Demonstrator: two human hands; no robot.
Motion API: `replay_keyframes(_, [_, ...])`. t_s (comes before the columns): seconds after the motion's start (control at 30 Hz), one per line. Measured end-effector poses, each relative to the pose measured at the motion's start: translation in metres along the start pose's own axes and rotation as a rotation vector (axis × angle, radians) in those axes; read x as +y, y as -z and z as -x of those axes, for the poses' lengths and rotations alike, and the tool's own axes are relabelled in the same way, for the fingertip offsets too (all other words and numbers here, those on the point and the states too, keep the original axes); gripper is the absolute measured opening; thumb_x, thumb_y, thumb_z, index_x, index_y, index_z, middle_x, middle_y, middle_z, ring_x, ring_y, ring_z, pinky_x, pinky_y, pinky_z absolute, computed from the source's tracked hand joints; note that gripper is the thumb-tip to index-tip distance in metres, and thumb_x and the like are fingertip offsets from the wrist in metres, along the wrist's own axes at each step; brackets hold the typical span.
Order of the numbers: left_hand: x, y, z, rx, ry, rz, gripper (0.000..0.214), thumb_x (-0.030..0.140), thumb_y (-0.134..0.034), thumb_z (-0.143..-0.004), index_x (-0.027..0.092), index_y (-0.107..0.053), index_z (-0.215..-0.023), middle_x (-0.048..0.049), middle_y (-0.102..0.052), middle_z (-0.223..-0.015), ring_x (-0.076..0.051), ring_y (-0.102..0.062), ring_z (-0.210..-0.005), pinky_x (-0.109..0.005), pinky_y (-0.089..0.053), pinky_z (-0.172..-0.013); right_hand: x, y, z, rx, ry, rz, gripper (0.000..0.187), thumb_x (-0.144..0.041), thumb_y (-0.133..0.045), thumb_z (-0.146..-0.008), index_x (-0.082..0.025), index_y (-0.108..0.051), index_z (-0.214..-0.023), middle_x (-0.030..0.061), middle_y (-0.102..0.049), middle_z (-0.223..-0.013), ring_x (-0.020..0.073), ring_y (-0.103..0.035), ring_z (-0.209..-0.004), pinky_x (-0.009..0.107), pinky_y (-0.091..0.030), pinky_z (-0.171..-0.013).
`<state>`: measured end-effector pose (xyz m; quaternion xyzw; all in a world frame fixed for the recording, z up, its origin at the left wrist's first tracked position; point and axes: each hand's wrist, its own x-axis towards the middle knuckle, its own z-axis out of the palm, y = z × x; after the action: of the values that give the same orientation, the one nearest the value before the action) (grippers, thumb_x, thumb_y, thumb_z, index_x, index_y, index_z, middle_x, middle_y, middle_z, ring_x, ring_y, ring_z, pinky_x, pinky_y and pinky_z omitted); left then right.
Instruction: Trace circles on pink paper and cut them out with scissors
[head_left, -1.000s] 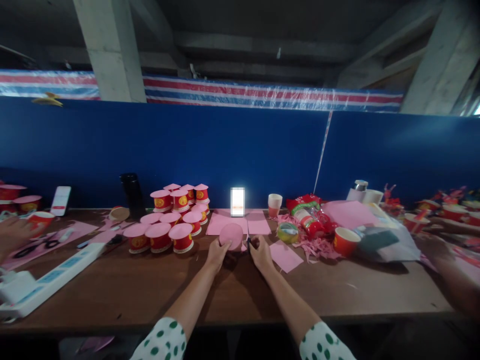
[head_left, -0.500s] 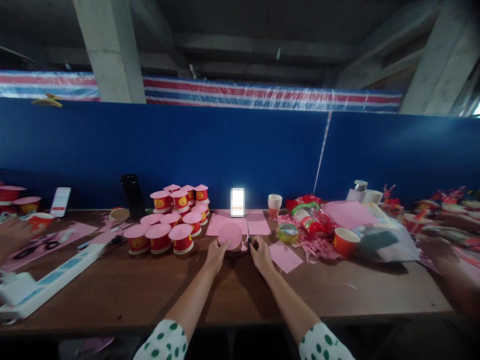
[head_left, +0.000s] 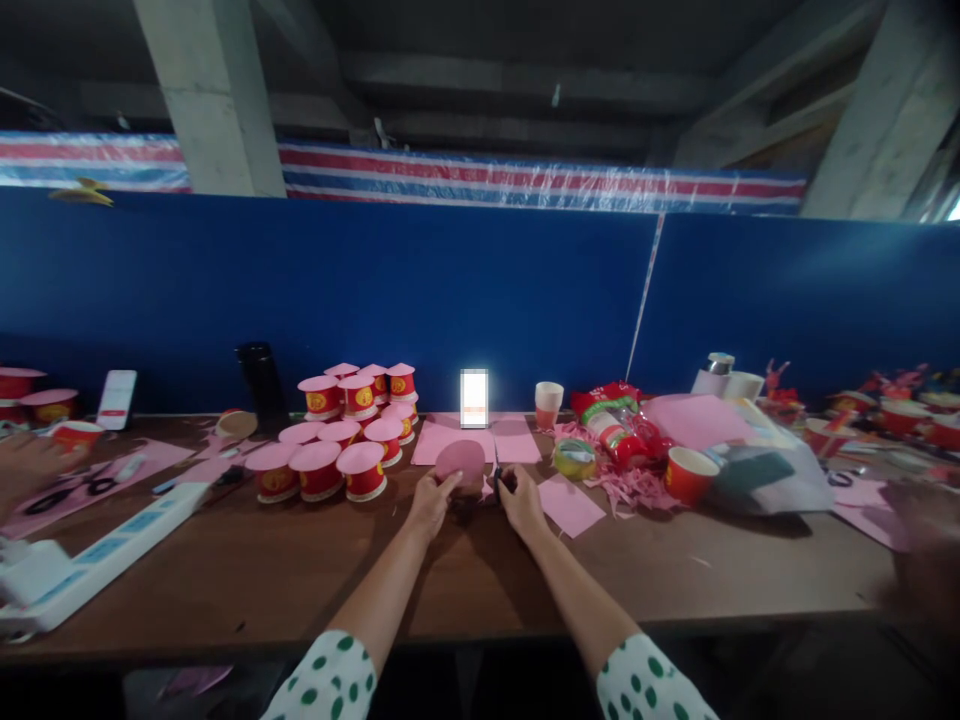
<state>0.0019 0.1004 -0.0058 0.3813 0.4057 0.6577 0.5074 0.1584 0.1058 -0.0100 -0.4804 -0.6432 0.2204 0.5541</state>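
Observation:
My left hand is closed on a round pink paper disc, held just above the brown table. My right hand is closed round the dark handles of a pair of scissors, whose blades point up at the disc's right edge. Right behind the disc lie pink paper sheets and a lit phone propped upright. A loose pink square lies just right of my right hand.
Several red cups with pink lids stand left of my hands. A tape roll, pink shreds, a red bag and a red cup sit to the right. A white power strip lies far left. Other people's hands show at both edges.
The disc has dropped lower and turned darker in my left hand, and the scissors have closed in on its right edge. The camera tipped slightly.

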Motion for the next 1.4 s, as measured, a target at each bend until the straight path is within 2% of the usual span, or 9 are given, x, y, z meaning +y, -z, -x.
replay_keyframes(0.07, [0.003,-0.001,0.002,-0.082,0.004,0.086,0.037,0.032,-0.074,-0.054,0.010,-0.062,-0.082,-0.0074,-0.068,-0.071,-0.019,-0.063,-0.063,-0.029,-0.049,-0.060,0.000,0.000,0.000,0.012,-0.010,-0.006,0.014,-0.032,-0.054,-0.070,-0.020,-0.050,-0.068,0.0009,-0.058,-0.062,0.0160,-0.052,-0.056,0.025,-0.038,-0.054])
replay_keyframes(0.13, [0.005,-0.002,0.003,-0.113,0.008,0.138,0.035,0.030,-0.075,-0.055,0.011,-0.061,-0.081,-0.0060,-0.068,-0.070,-0.016,-0.063,-0.060,-0.027,-0.049,-0.057,0.002,-0.001,-0.001,0.019,-0.016,-0.005,0.014,-0.033,-0.054,-0.070,-0.019,-0.049,-0.068,0.0005,-0.057,-0.061,0.0157,-0.052,-0.055,0.024,-0.037,-0.052])
replay_keyframes(0.4, [0.007,-0.001,0.003,0.011,0.086,0.174,0.033,0.025,-0.076,-0.052,0.013,-0.062,-0.080,-0.0020,-0.067,-0.070,-0.011,-0.060,-0.055,-0.019,-0.046,-0.050,0.003,0.000,0.000,-0.005,0.002,0.055,0.024,-0.038,-0.053,-0.072,-0.021,-0.043,-0.058,-0.0031,-0.048,-0.049,0.0134,-0.045,-0.048,0.022,-0.032,-0.046])
replay_keyframes(0.87, [0.002,0.002,-0.002,-0.042,0.020,0.236,0.028,0.021,-0.076,-0.052,0.012,-0.060,-0.073,-0.0008,-0.064,-0.069,-0.009,-0.059,-0.059,-0.020,-0.048,-0.059,0.008,-0.002,0.000,-0.031,0.013,0.055,0.023,-0.037,-0.054,-0.071,-0.021,-0.043,-0.059,-0.0037,-0.048,-0.051,0.0131,-0.046,-0.049,0.022,-0.034,-0.047])
replay_keyframes(1.1, [0.004,0.003,0.000,-0.041,0.057,0.224,0.030,0.022,-0.077,-0.053,0.012,-0.062,-0.076,-0.0006,-0.064,-0.072,-0.008,-0.058,-0.060,-0.019,-0.048,-0.057,0.001,0.000,0.001,-0.015,0.018,0.056,0.022,-0.035,-0.054,-0.071,-0.021,-0.043,-0.060,-0.0036,-0.048,-0.053,0.0125,-0.044,-0.049,0.022,-0.034,-0.047])
replay_keyframes(1.4, [0.001,0.004,-0.003,-0.045,0.041,0.219,0.030,0.025,-0.077,-0.052,0.012,-0.063,-0.075,-0.0016,-0.066,-0.071,-0.009,-0.059,-0.059,-0.019,-0.048,-0.056,-0.003,0.001,0.002,-0.018,-0.012,0.063,0.019,-0.034,-0.055,-0.068,-0.021,-0.042,-0.060,-0.0034,-0.050,-0.054,0.0131,-0.045,-0.050,0.022,-0.035,-0.048])
